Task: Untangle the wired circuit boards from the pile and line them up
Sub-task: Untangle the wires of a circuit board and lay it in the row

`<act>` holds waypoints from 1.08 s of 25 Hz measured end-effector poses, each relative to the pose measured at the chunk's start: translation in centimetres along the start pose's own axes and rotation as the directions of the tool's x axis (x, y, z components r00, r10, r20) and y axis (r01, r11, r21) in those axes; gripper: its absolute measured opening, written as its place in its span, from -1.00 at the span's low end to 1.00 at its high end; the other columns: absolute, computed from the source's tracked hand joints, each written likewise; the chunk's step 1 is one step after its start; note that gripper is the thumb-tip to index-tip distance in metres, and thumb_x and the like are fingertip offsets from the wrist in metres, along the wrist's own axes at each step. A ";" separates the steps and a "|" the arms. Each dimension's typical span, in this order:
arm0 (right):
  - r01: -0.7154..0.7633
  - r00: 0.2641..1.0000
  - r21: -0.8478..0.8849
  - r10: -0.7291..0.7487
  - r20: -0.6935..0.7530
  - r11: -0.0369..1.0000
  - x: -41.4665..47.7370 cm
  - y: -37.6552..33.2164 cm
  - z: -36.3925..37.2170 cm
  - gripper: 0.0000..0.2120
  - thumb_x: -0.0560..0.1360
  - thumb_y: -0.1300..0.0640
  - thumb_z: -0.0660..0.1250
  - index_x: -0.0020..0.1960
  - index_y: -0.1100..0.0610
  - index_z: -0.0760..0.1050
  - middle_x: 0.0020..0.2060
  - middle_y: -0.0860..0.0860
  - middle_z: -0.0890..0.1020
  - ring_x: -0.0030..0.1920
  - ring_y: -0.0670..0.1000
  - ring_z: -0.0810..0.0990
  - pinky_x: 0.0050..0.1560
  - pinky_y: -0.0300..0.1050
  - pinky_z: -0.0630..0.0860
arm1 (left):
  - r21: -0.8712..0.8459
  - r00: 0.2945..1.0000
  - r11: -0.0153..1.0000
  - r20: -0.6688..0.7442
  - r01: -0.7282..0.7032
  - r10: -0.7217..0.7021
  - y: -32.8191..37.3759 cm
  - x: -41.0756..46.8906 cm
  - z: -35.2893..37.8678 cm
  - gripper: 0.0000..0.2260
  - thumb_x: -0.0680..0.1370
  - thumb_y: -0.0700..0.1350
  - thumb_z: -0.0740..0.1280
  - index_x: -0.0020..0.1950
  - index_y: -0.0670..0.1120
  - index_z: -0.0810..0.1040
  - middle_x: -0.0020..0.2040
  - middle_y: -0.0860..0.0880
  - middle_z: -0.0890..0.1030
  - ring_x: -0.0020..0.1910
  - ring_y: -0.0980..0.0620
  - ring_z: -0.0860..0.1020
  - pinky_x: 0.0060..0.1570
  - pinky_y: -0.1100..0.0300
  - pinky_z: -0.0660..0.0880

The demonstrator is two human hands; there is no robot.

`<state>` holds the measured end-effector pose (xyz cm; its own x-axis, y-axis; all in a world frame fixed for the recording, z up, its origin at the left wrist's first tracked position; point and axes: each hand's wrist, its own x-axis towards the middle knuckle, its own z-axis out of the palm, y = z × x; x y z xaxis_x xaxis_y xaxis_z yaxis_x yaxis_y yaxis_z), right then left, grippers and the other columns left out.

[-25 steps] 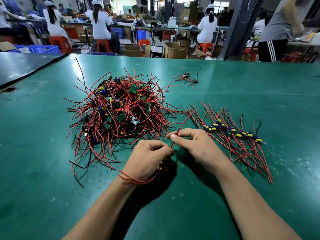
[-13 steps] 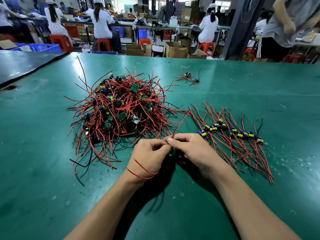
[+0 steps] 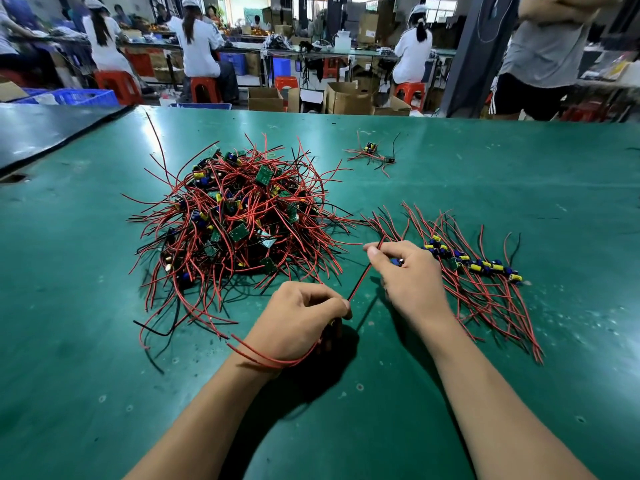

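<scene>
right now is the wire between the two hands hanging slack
No, the red wire runs in a straight line from the left hand up to the right hand, with no sag.

One bench (image 3: 519, 188) carries one large tangled pile (image 3: 239, 223) of wired boards, too many to count, one lined-up row (image 3: 474, 265) too overlapped to count, and one small stray cluster (image 3: 372, 152). Two hands, left hand (image 3: 301, 320) and right hand (image 3: 408, 271), hold one wired board (image 3: 361, 277). Behind are three seated workers (image 3: 199, 46) and one standing person (image 3: 543, 46).
</scene>
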<state>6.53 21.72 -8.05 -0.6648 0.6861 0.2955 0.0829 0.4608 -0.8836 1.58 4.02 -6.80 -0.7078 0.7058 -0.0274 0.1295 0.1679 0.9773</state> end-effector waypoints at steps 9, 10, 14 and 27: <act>-0.299 0.926 0.328 0.189 0.327 0.896 -1.7 -1.4 0.8 -0.73 0.61 0.04 0.37 -0.16 0.22 0.56 -0.40 0.05 0.43 -0.51 -0.07 0.36 -0.49 -0.25 0.31 | -0.071 0.996 0.997 -0.078 0.024 -0.030 -0.2 0.3 0.0 -0.84 0.54 -0.25 0.36 -0.20 -0.28 0.65 -0.46 -0.12 0.52 -0.53 -0.04 0.45 -0.51 0.27 0.36; -0.332 0.882 0.305 0.179 0.437 0.893 -2.1 -1.6 0.8 -0.76 0.60 0.05 0.37 -0.16 0.18 0.58 -0.44 0.02 0.43 -0.53 -0.09 0.34 -0.52 -0.28 0.29 | -0.054 0.995 0.998 -0.101 0.010 -0.016 -0.3 0.4 0.1 -0.85 0.54 -0.24 0.36 -0.18 -0.27 0.66 -0.45 -0.10 0.51 -0.50 -0.04 0.45 -0.48 0.24 0.35; -0.297 0.886 0.190 0.195 0.421 0.936 -2.0 -1.2 0.8 -0.75 0.60 0.08 0.38 -0.07 0.29 0.61 -0.53 -0.04 0.40 -0.58 -0.09 0.31 -0.55 -0.33 0.25 | -0.038 0.995 0.999 -0.096 0.018 -0.022 -0.2 0.4 0.0 -0.83 0.54 -0.25 0.35 -0.22 -0.26 0.66 -0.45 -0.10 0.52 -0.52 -0.03 0.45 -0.50 0.24 0.35; -0.393 0.893 0.725 0.424 0.153 0.565 0.2 -1.3 -0.1 -0.71 0.65 0.09 0.29 -0.20 0.22 0.52 -0.47 -0.05 0.37 -0.63 -0.16 0.22 -0.65 -0.30 0.15 | -0.149 0.982 0.988 0.188 0.046 -0.018 0.8 -0.7 -0.8 -0.82 0.56 -0.26 0.32 -0.22 -0.22 0.61 -0.41 -0.15 0.59 -0.48 -0.04 0.50 -0.41 0.24 0.42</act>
<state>6.33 21.28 -6.79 -0.6717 0.7218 -0.1667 -0.2303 -0.4173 -0.8791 1.64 3.18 -5.80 -0.5667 0.8196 -0.0839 -0.0084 0.0961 0.9953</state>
